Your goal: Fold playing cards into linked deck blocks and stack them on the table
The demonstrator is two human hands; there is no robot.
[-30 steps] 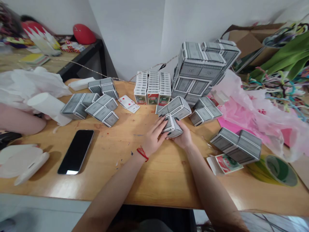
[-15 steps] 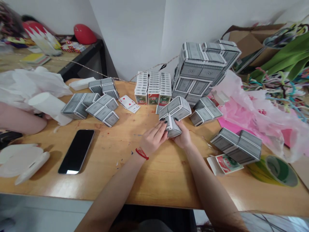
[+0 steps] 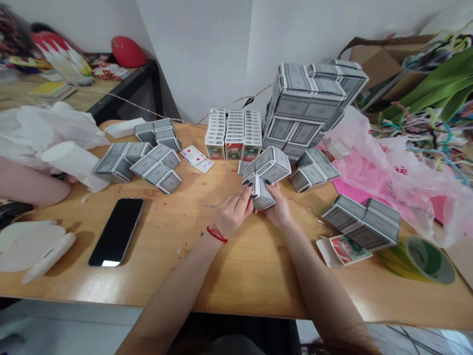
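Note:
Between my hands is a block of joined cubes folded from grey-backed playing cards (image 3: 274, 167). My left hand (image 3: 233, 209) grips its near left side, with a red string bracelet at the wrist. From the right, my right hand (image 3: 278, 207) holds the same block, thumb on top; its other fingers are partly hidden. Behind the block rises a tall stack of similar card cubes (image 3: 306, 111). Another joined card block (image 3: 315, 170) sits just right of my right hand. Rows of boxed card decks (image 3: 234, 135) stand beyond the block.
More card blocks lie at left (image 3: 157, 167) and right (image 3: 362, 222). Loose playing cards (image 3: 197, 158), a phone (image 3: 117, 231), an opened card box (image 3: 347, 250) and a roll of yellow-green tape (image 3: 421, 259) rest on the table. Pink plastic bags (image 3: 399, 172) spread at the right.
The held card block has tilted very slightly, with both hands staying around it. Everything else looks the same apart from a slight shift of the view.

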